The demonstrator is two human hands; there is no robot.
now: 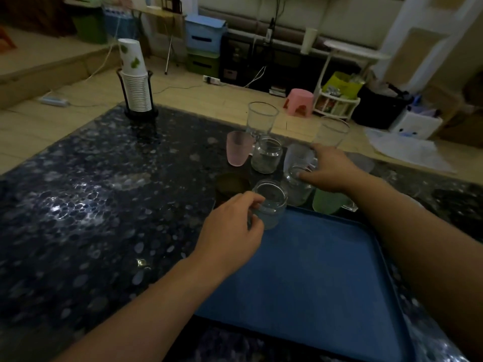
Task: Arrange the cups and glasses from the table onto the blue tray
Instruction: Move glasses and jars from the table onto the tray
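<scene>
1. Setting the clear round glass jar (270,203) squarely inside the flat blue plastic tray (313,270) at centre frame suited the left hand (230,231), whose fingers closed around it over the tray's far-left corner.
2. Farther up, the right hand (330,169) curled around a clear glass mug (296,186); dim light blurred whether it truly gripped.
3. Beyond, a frosted pink tumbler (237,148) and others waited on the dark pebbled table (91,192).

Dim, soft, wide-angle view

Low indoor light throughout, colours muted. Pale glare patches on the dark patterned table (78,205), strongest at left. Soft focus and slight blur on the glassware; background shelves murky. Straight lines bowed near the edges by lens distortion.
</scene>
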